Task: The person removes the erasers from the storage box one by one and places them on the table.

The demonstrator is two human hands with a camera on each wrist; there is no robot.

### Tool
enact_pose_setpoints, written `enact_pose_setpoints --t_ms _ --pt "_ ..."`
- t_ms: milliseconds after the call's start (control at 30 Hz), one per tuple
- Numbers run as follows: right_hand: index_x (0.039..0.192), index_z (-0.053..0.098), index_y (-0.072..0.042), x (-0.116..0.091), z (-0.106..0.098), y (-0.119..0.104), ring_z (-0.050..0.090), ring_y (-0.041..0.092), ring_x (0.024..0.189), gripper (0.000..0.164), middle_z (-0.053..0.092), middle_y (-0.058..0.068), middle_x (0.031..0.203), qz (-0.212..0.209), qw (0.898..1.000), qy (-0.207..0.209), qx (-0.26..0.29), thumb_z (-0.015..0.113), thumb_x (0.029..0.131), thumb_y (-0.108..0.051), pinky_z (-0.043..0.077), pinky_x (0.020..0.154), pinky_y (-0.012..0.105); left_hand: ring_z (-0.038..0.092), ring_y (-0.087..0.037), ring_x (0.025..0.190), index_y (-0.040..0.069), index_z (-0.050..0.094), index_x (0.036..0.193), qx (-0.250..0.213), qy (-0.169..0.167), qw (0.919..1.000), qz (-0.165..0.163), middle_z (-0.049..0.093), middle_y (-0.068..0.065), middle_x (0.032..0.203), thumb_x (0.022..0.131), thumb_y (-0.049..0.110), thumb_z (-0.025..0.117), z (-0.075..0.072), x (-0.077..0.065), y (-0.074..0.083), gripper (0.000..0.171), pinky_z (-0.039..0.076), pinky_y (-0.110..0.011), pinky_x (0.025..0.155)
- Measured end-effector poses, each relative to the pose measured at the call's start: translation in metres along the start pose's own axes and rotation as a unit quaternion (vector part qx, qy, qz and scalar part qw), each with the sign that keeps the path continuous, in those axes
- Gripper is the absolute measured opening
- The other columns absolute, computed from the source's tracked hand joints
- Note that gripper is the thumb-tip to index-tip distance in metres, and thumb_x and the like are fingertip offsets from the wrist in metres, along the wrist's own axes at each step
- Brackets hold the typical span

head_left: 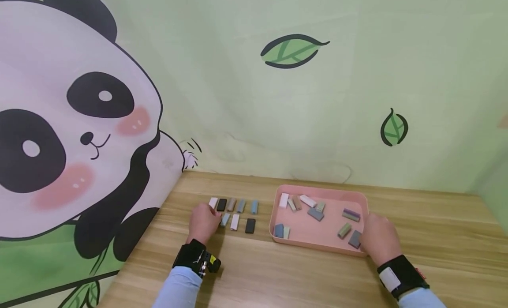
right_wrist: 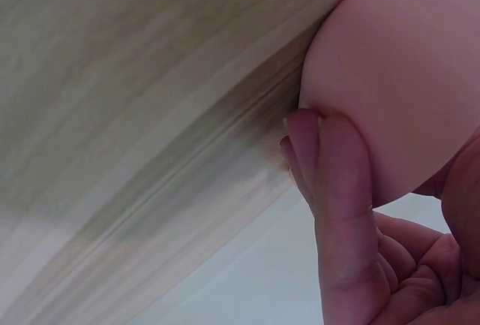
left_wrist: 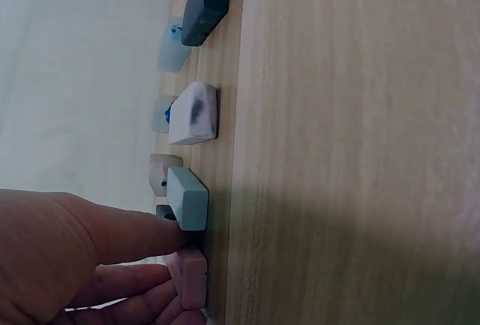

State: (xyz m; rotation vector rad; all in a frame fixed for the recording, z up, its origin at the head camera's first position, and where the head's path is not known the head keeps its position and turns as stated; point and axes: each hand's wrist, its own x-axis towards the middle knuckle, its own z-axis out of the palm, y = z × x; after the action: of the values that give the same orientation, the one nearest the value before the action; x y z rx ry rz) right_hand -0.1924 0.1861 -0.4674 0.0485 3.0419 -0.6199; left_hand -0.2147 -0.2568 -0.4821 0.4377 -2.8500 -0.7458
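Wood grain covers the desk (head_left: 293,277) under a pink tray (head_left: 313,233), whose 3 o'clock edge the right hand (head_left: 380,238) grips, while toward the tray's 9 o'clock the left hand (head_left: 203,222) pinches a pink block (left_wrist: 194,281) ending a row of blocks (head_left: 234,222).

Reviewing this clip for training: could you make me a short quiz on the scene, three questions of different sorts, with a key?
1. What colour is the block between the left hand's thumb and fingers?
2. True or false: the left hand is holding the edge of the tray.
3. How many blocks make up the back row, left of the tray? A) three B) five C) eight

Key:
1. Pink.
2. False; the right hand is.
3. B.
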Motion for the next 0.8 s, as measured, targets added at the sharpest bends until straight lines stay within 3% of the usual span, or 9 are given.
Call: enact_pose_setpoints --t_ms 367,500,667,800 --pt "0.086 0.06 0.01 0.001 0.003 -0.002 0.051 0.021 0.057 0.015 0.057 0.013 0.068 -0.015 1.0 0.015 -0.005 0.064 0.075 0.0 0.039 0.046 0.028 0.053 -0.019 0.058 0.008 0.065 0.065 0.02 -0.011 0.9997 -0.005 0.061 -0.004 0.064 0.078 0.024 0.073 -0.008 -0.002 0.0 0.022 0.036 -0.028 0.049" --pt "0.087 0.06 0.011 0.0 0.002 -0.003 0.051 0.021 0.056 0.016 0.056 0.013 0.068 -0.006 1.0 0.007 -0.006 0.063 0.076 0.0 0.038 0.046 0.028 0.057 -0.021 0.067 0.004 0.069 0.083 0.026 -0.011 0.9996 -0.002 0.067 -0.009 0.081 0.078 0.024 0.072 -0.014 -0.003 0.007 0.021 0.041 -0.03 0.054" --pt "0.087 0.061 0.011 0.0 -0.001 -0.003 0.05 0.021 0.056 0.015 0.056 0.012 0.067 -0.007 1.0 0.006 -0.006 0.062 0.077 0.0 0.038 0.047 0.028 0.063 -0.026 0.08 0.004 0.064 0.113 0.021 0.02 0.999 0.035 0.066 -0.013 0.107 0.08 0.025 0.068 -0.026 -0.006 0.036 0.04 0.049 -0.039 0.063" --pt "0.087 0.061 0.01 0.0 0.0 -0.001 0.05 0.021 0.056 0.014 0.055 0.01 0.065 -0.011 1.0 0.005 -0.006 0.063 0.077 0.0 0.037 0.046 0.028 0.06 -0.031 0.102 0.007 0.058 0.122 -0.015 0.044 0.9941 0.097 0.061 -0.014 0.12 0.08 0.023 0.069 -0.024 -0.006 0.07 0.047 0.049 -0.044 0.082"
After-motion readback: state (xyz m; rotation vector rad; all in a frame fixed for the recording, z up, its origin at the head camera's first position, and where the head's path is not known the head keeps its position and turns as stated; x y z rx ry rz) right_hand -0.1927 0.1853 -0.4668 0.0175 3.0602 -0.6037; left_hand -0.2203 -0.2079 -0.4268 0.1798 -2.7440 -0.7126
